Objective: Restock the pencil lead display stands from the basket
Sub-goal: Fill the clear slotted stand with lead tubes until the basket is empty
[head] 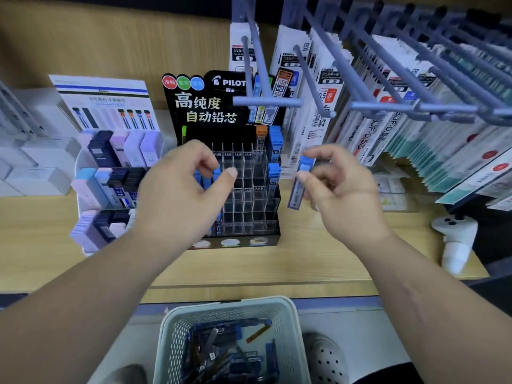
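Right hand has the goods here: a blue-capped lead tube pinched near its top between thumb and fingers, which are clamped on it. The tube hangs close to upright, cap at 12 o'clock, foot drifting slightly toward 7 o'clock. It sits at 9 o'clock of that palm, clear of the bench and just beside the right edge of the black display stand. And this is what the next move looks to hinge on: the clear slots lie at 9 o'clock from the tube, many of them showing nothing inside, so my read is a short sideways carry and a drop, foot first. The long axis is already roughly lined up with the slots. The right hand is plainly the nearer one to the stand's right-hand columns, where a few blue-capped tubes already stand. Over at the left columns, the left hand hovers with fingers curled at a cluster of blue caps; whether it actually grips one I cannot tell. Down at 6 o'clock, the pale basket holds plenty of loose tubes, so by my judgement the restock has a long way to run.
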`<action>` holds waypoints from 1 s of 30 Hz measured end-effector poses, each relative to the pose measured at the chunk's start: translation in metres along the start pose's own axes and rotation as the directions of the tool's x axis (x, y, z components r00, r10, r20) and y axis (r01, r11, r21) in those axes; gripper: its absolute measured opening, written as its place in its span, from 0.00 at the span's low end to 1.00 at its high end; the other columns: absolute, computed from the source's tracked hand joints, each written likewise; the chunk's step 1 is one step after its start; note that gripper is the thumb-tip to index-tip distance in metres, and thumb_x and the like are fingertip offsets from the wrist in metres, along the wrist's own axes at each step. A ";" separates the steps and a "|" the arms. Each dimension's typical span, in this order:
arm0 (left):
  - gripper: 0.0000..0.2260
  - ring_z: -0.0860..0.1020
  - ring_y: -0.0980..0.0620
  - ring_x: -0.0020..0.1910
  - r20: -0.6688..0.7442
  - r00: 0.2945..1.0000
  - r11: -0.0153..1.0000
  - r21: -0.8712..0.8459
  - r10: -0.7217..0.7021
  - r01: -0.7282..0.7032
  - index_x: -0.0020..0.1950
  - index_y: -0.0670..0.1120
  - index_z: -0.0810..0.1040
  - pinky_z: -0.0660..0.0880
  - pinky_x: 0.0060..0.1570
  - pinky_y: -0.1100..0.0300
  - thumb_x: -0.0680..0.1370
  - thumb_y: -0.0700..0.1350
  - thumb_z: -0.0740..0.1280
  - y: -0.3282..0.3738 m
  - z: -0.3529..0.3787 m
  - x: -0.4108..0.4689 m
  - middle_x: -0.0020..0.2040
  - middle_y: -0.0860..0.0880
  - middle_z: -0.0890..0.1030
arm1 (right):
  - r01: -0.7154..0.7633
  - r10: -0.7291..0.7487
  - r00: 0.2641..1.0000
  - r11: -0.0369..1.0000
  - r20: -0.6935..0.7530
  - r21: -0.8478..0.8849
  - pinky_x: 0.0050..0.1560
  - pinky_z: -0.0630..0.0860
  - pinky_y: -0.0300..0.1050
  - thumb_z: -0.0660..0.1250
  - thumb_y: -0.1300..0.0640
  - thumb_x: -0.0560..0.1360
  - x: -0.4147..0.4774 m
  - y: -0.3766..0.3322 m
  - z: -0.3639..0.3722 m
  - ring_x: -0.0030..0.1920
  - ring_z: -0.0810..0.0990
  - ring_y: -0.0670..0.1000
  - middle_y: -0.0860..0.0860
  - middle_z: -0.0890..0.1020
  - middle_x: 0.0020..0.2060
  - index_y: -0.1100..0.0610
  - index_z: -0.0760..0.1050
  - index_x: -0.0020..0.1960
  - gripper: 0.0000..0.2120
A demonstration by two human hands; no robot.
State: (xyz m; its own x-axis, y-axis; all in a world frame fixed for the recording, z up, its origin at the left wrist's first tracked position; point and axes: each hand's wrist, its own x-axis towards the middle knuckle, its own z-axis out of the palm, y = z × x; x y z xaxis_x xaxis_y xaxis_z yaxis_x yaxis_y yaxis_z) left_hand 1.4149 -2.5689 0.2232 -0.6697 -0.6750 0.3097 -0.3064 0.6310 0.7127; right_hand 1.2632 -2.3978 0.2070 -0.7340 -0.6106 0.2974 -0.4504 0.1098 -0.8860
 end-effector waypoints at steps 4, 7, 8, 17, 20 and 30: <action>0.18 0.75 0.42 0.50 0.078 0.967 0.900 0.354 0.243 -0.255 0.53 0.47 0.80 0.72 0.51 0.50 0.74 0.60 0.67 -0.034 -0.004 0.007 0.50 0.49 0.78 | 0.013 -0.012 0.999 1.000 -0.037 0.017 0.43 0.76 0.47 0.68 0.62 0.80 0.009 0.002 0.009 0.42 0.80 0.57 0.45 0.80 0.33 0.41 0.74 0.51 0.14; 0.27 0.76 0.39 0.52 0.162 0.945 0.817 0.474 0.284 -0.327 0.58 0.44 0.82 0.73 0.55 0.43 0.73 0.65 0.64 -0.048 -0.003 0.007 0.55 0.46 0.79 | 0.051 -0.053 0.996 0.998 -0.078 -0.028 0.47 0.74 0.36 0.70 0.62 0.79 0.015 0.005 0.013 0.42 0.78 0.46 0.45 0.81 0.39 0.41 0.75 0.49 0.15; 0.29 0.77 0.39 0.53 0.188 0.939 0.797 0.497 0.289 -0.344 0.59 0.43 0.82 0.73 0.55 0.42 0.73 0.66 0.64 -0.051 -0.003 0.007 0.56 0.45 0.79 | 0.057 -0.061 0.994 0.998 -0.088 -0.038 0.47 0.74 0.35 0.70 0.62 0.78 0.016 0.006 0.015 0.41 0.77 0.43 0.44 0.80 0.40 0.42 0.76 0.49 0.14; 0.44 0.73 0.41 0.64 0.313 0.927 0.750 0.559 0.205 -0.354 0.70 0.44 0.75 0.70 0.65 0.41 0.67 0.75 0.59 -0.054 -0.005 0.001 0.66 0.47 0.74 | 0.019 -0.024 0.999 0.994 -0.044 -0.106 0.47 0.78 0.39 0.72 0.64 0.76 0.020 0.015 0.028 0.39 0.76 0.40 0.40 0.81 0.40 0.46 0.80 0.49 0.12; 0.43 0.73 0.42 0.64 0.308 0.925 0.747 0.556 0.224 -0.366 0.70 0.44 0.75 0.71 0.65 0.42 0.68 0.74 0.59 -0.054 -0.004 0.000 0.66 0.47 0.74 | 0.047 -0.052 0.998 0.982 -0.021 -0.185 0.45 0.75 0.35 0.73 0.66 0.75 0.020 0.019 0.029 0.38 0.77 0.40 0.40 0.79 0.40 0.49 0.82 0.48 0.12; 0.42 0.73 0.42 0.64 0.301 0.919 0.727 0.567 0.256 -0.388 0.70 0.44 0.75 0.70 0.64 0.42 0.68 0.73 0.58 -0.055 -0.004 0.000 0.66 0.46 0.74 | -0.054 0.035 0.996 0.968 -0.081 -0.244 0.45 0.76 0.36 0.76 0.65 0.73 0.020 0.022 0.037 0.37 0.75 0.44 0.48 0.79 0.42 0.49 0.79 0.46 0.12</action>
State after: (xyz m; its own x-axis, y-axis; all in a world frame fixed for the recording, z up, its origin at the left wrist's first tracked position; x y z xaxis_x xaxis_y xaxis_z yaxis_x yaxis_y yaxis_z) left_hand 1.4349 -2.6051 0.1863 -0.8972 -0.3434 0.2776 -0.3461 0.9373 0.0407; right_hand 1.2570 -2.4365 0.1806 -0.7880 -0.5408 0.2942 -0.5206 0.3303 -0.7873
